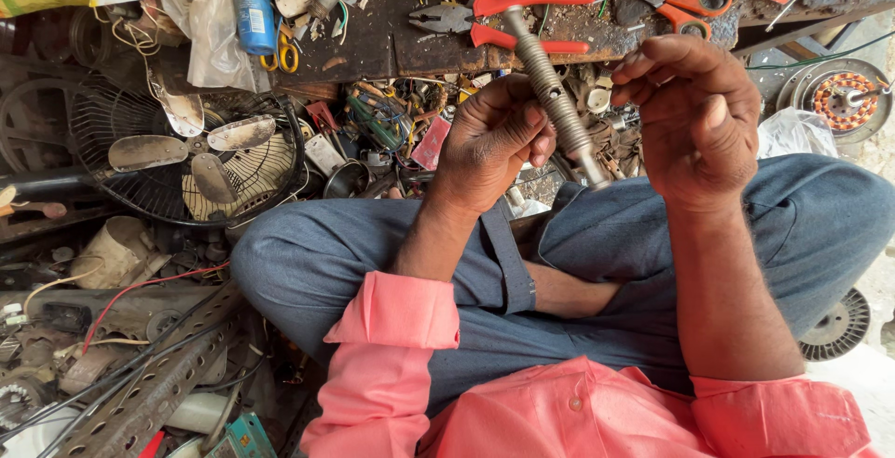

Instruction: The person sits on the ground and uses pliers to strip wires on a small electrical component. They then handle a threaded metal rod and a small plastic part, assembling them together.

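One metal shaft [557, 104], slanted, held up over my lap between both my hands. One pair of red pliers [503, 18] on the far bench [373, 48]; one pair of orange scissors [685, 1] to their right. One fan [191, 155] at left. My left hand [489, 141]: fingers curled shut around the shaft's middle. My right hand [695, 117]: fingers bunched together just right of the shaft; whether they touch it I cannot tell.

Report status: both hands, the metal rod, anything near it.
Left hand grips metal rod mid-shaft. Right hand pinches near its upper part. Red-handled pliers lie on bench behind, apart.
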